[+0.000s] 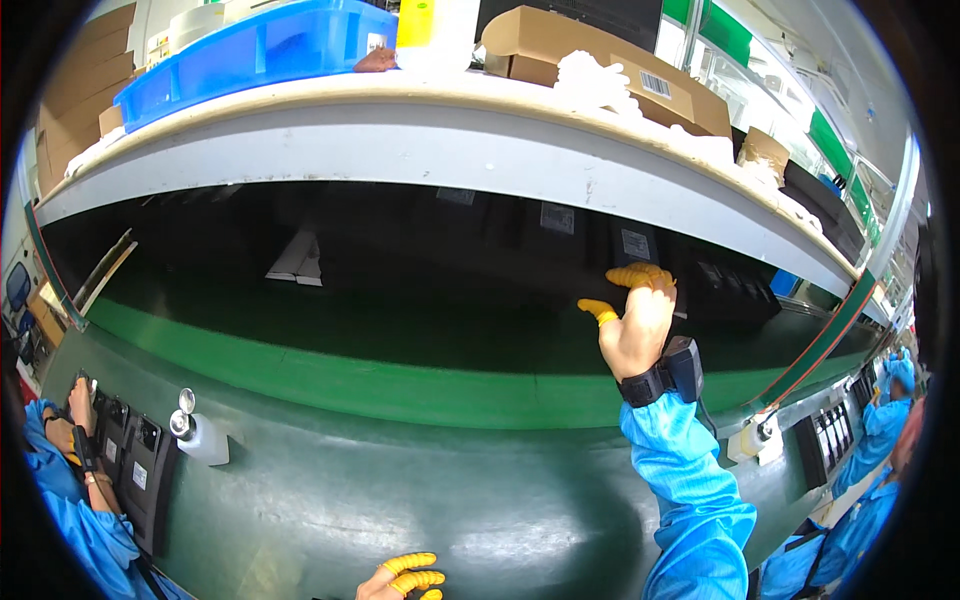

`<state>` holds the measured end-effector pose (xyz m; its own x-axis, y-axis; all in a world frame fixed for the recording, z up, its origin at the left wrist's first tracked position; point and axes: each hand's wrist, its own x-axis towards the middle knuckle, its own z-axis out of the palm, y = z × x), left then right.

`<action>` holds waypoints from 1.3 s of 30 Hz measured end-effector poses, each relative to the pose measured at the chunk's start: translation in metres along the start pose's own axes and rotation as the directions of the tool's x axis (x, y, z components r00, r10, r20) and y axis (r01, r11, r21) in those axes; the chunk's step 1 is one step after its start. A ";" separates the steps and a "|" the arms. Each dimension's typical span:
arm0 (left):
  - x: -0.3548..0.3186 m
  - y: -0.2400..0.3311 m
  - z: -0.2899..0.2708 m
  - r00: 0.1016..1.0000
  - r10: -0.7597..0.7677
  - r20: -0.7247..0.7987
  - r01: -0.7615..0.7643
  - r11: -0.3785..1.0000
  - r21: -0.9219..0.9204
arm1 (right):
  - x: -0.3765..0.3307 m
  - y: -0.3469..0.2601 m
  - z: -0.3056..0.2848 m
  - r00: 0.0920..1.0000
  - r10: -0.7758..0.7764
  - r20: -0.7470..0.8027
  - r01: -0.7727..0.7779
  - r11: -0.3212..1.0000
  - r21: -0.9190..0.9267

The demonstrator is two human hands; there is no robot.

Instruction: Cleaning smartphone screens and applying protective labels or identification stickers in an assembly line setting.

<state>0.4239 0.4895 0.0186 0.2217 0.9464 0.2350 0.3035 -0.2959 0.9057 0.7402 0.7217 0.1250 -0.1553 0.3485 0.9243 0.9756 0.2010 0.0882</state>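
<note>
Right hand (640,318) reaches a black box (640,250) under the shelf (420,140)

From my remote seat: blue plastic crate (262,48) and brown cardboard box (600,62) on white upper shelf (420,140), black flat boxes (640,250) under it w/ right hand (638,318) on one, small white dispenser bottle (200,432) front-left.

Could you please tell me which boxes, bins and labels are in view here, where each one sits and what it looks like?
Cardboard box: upper shelf, right of centre; long, brown, with a white barcode label.
Blue bin: upper shelf, left; rectangular, translucent plastic.
Cardboard stack: far left; plain brown.
Black box: under the shelf, above the right hand; small pale label.
White sheet: conveyor, left of centre; folded.
</note>
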 end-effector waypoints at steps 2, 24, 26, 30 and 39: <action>-0.001 -0.003 0.001 1.000 0.022 -0.011 -0.021 1.000 0.013 | -0.003 -0.002 -0.006 0.999 -0.008 0.034 0.007 1.000 0.012; -0.021 0.004 -0.044 0.922 -0.107 -0.371 0.184 0.967 0.178 | -0.171 -0.042 -0.283 0.860 0.037 0.508 -0.141 0.976 0.167; -0.030 -0.005 -0.038 0.928 -0.116 -0.353 0.210 0.948 0.239 | -0.202 -0.045 -0.298 0.820 0.091 0.564 -0.228 0.958 0.176; -0.029 -0.007 -0.027 0.923 -0.164 -0.349 0.313 0.846 0.432 | -0.229 -0.044 -0.314 0.642 0.152 0.752 -0.350 0.930 0.110; -0.026 -0.025 -0.019 0.945 0.031 -0.325 0.212 0.698 0.684 | -0.238 0.025 -0.293 0.448 0.648 0.616 -0.548 0.743 -0.383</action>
<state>0.3926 0.4747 -0.0037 -0.0822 0.9276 0.3645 0.8927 -0.0941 0.4408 0.8467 0.3759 0.0156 0.4673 0.8501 0.2429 0.8697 -0.3927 -0.2991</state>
